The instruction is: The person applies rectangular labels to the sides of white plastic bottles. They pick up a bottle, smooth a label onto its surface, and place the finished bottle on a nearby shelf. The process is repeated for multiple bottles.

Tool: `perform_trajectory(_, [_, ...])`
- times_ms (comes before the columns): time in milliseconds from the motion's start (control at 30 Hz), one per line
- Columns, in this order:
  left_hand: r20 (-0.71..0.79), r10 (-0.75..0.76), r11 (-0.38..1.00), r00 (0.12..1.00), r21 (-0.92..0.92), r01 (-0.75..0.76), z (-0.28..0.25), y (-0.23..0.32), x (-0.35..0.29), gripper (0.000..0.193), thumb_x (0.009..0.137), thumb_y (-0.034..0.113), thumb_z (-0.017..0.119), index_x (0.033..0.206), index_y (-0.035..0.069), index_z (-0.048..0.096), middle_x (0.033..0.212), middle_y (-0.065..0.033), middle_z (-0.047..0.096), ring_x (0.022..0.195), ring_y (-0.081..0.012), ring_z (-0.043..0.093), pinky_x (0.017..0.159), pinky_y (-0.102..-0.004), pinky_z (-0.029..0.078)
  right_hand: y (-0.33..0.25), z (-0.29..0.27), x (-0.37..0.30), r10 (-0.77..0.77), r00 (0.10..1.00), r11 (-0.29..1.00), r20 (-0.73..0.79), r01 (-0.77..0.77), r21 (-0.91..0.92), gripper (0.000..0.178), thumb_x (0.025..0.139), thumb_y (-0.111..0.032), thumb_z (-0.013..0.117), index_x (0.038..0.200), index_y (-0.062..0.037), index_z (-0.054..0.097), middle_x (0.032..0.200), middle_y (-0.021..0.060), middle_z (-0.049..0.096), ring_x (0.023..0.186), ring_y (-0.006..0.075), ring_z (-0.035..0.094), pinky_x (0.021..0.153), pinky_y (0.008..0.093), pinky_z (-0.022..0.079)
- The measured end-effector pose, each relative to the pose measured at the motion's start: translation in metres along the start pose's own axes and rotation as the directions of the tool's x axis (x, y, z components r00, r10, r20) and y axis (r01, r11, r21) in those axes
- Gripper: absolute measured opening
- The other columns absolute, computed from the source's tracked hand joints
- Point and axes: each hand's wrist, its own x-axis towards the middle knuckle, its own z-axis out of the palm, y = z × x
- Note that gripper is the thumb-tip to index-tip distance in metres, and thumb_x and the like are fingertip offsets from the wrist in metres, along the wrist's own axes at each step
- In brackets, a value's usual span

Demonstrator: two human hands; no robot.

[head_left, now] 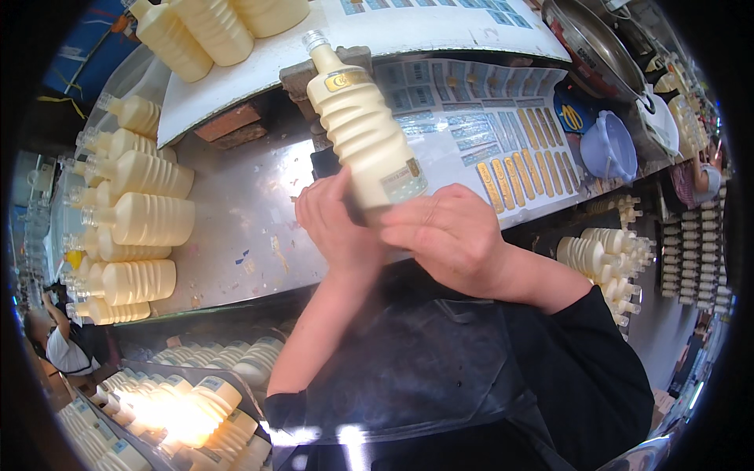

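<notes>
A cream-coloured ribbed bottle (363, 129) with a clear threaded neck tilts up and left over the workbench. It has a gold label near its shoulder and a pale patterned label low on its body. My left hand (338, 224) is closed around its lower end, the thumb along its side. At the base my right hand (455, 235) has its fingers curled and pressed against the bottle; those fingertips are blurred and partly hidden. Right of the bottle lies a sheet of labels (463, 169), with rows of gold strips and blue-grey pieces.
Several cream bottles (153, 220) lie stacked at the left of the metal bench (228, 235). More stand on a white board (440, 35) at the back. A lavender bucket (609, 149) and a large metal pan (597, 47) are at the right. Bottle crates sit below left.
</notes>
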Motion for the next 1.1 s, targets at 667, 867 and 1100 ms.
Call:
perform_trajectory(667, [0.185,-0.193,0.971,0.964,-0.103,0.214,-0.018,-0.029,-0.018,0.088,0.061,0.029,0.093,0.137,0.006,0.055,0.121,-0.0131,0.061,0.114,-0.0338,0.055,0.102,-0.0452,0.040,0.017,0.012,-0.013,0.031,0.999,0.999,0.016,-0.032,0.025,0.025,0.075,-0.002,0.077,0.099,-0.0092,0.074,0.093,0.0063,0.075,0.083,0.0231,0.072,0.072,0.0357,0.051])
perform_trajectory(867, [0.216,-0.229,0.955,0.949,-0.139,0.262,-0.023,-0.029,-0.018,0.082,0.068,0.028,0.091,0.138,0.005,0.055,0.122,-0.0134,0.060,0.115,-0.0338,0.055,0.101,-0.0447,0.043,0.025,0.010,-0.004,0.097,0.995,0.995,-0.033,-0.097,0.007,0.035,0.068,0.005,0.079,0.100,-0.0083,0.075,0.095,0.0054,0.075,0.087,0.0236,0.072,0.071,0.0340,0.051])
perform_trajectory(1100, [0.201,-0.248,0.942,0.948,-0.177,0.285,-0.020,-0.036,-0.025,0.078,0.072,0.023,0.088,0.140,0.006,0.054,0.126,-0.0138,0.059,0.117,-0.0328,0.055,0.103,-0.0434,0.043,-0.005,0.027,0.007,-0.055,0.998,0.998,-0.010,0.055,-0.019,0.020,0.074,-0.009,0.068,0.095,-0.0071,0.069,0.085,0.0023,0.065,0.077,0.0215,0.065,0.068,0.0349,0.047])
